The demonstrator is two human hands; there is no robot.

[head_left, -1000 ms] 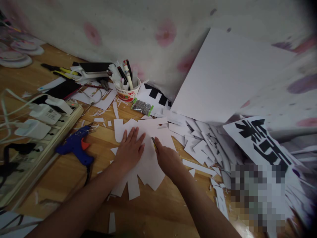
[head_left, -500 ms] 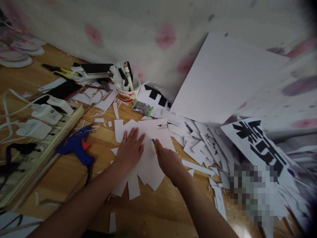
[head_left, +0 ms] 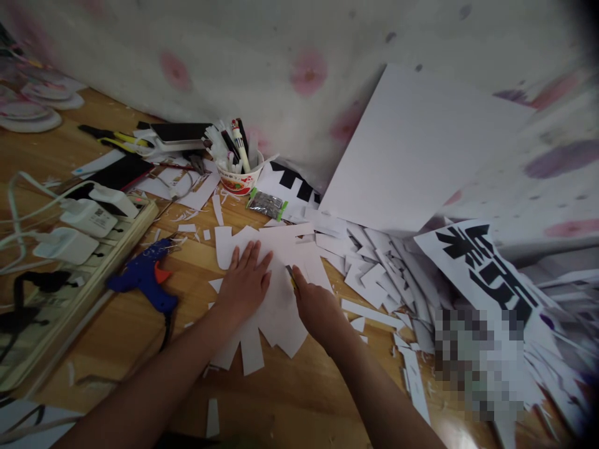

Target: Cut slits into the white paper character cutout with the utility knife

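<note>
White cut sheets of paper or thin board (head_left: 281, 312) lie in the middle of the wooden table, with notched, angular edges. My left hand (head_left: 244, 279) rests flat on them, fingers stretched out. Just to its right, my right hand (head_left: 318, 305) is closed around a utility knife (head_left: 292, 277) with a little yellow on its handle. The blade points away from me and its tip meets the white sheet. Most of the knife's handle is hidden in my fingers.
A blue glue gun (head_left: 145, 274) lies left, beside a power strip (head_left: 93, 280) with white chargers. Behind stand a paper cup of pens (head_left: 238, 178) and a small silver packet (head_left: 266, 204). White offcuts (head_left: 374, 274) pile up right, below a large leaning white board (head_left: 416, 149).
My right hand and the knife have shifted very slightly toward me on the sheet. My left hand stays pressed in place. The view has turned a little.
</note>
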